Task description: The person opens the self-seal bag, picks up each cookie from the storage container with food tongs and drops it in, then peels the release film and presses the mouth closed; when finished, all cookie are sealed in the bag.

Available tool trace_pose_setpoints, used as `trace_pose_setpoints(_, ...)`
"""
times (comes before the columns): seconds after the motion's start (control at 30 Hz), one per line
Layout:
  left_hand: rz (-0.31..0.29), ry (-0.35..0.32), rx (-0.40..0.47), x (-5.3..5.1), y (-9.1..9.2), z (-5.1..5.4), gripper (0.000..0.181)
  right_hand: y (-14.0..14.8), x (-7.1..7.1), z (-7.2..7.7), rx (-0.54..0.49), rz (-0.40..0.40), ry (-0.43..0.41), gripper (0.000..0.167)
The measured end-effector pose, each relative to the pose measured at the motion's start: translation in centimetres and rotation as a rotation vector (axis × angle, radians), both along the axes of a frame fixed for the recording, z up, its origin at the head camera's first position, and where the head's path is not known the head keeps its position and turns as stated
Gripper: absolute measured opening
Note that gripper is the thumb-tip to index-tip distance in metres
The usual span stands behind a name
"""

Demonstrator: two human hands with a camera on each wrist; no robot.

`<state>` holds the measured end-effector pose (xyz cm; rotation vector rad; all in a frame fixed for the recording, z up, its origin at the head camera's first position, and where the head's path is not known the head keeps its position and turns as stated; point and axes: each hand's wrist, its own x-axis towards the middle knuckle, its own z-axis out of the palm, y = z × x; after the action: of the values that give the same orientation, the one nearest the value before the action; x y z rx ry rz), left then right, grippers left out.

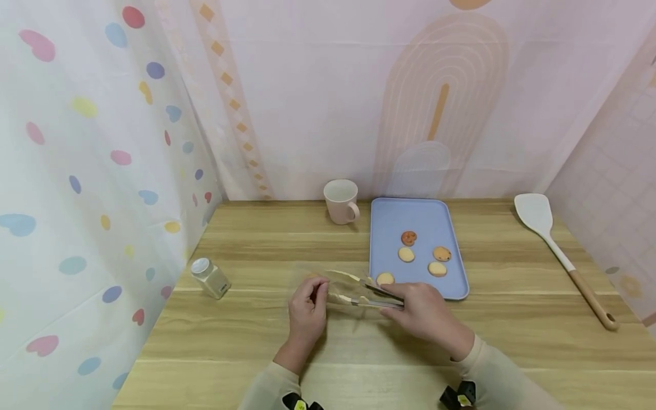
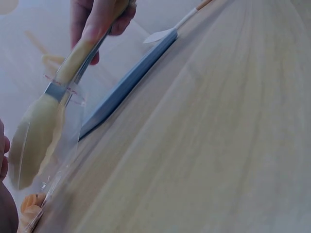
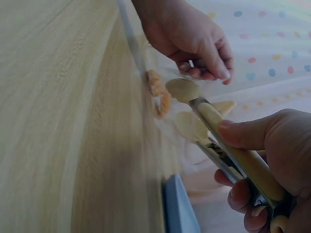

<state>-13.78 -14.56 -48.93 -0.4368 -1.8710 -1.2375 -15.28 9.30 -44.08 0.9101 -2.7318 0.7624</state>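
A pair of tongs is being gripped at the handle end by the right hand, its fingers being clamped around both arms, while the two pale heads are being held apart with nothing seen between them. A clear bag is being pinched at its edge between the thumb and fingers of the left hand. The relation that seems to matter most is being set by the tongs and the bag's mouth: the heads appear to be sitting inside it, though how deep cannot be told through such thin film. The long axis of the tongs is running nearly crosswise over the table, from the right hand toward the left hand, so the heads and the bag are lying nearer the left hand. Beyond the heads, low in the bag, some bagged cookies are being shown through the film. The blue tray is lying ahead and to the right, closer to the right hand. Five loose cookies are being carried on it; one, at the near left corner, is lying just beyond the tongs, and the other four are resting farther back.
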Motion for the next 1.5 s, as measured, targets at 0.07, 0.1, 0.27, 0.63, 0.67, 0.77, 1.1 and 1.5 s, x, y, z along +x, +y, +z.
trace_pose_setpoints(0.07, 0.002, 0.004, -0.018, -0.2, -0.1, -0.6, 0.016, 0.3, 0.1, 0.2, 0.011, -0.012, -0.007, 0.04)
trace_pose_setpoints(0.1, 0.003, 0.009, -0.031, -0.3, -0.1, -0.7, 0.015, 0.4, 0.1, 0.3, 0.018, -0.017, -0.006, 0.039)
trace_pose_setpoints(0.27, -0.027, 0.019, -0.081, -0.2, 0.3, -1.0, 0.012, 0.1, -0.1, 0.3, 0.064, -0.032, -0.012, 0.035)
trace_pose_setpoints(0.63, -0.055, 0.013, -0.12, -0.3, 1.2, -1.3, 0.011, -1.4, -0.4, 0.0, 0.06, -0.024, 0.006, 0.035)
trace_pose_setpoints(0.67, -0.053, 0.011, -0.123, -0.3, 1.2, -1.3, 0.01, -1.5, -0.4, 0.0, 0.057, -0.023, 0.002, 0.036)
trace_pose_setpoints(0.77, -0.046, 0.015, -0.127, -0.3, 1.3, -1.3, 0.01, -1.7, -0.5, 0.0, 0.046, -0.015, -0.003, 0.035)
trace_pose_setpoints(1.1, -0.04, -0.02, -0.051, -0.1, 1.1, -1.3, 0.013, -1.8, -0.6, 0.0, 0.039, -0.011, -0.027, 0.036)
trace_pose_setpoints(1.5, 0.022, -0.015, -0.09, 0.0, 0.8, -1.4, 0.013, -0.8, -0.5, -0.1, 0.067, -0.02, -0.082, 0.037)
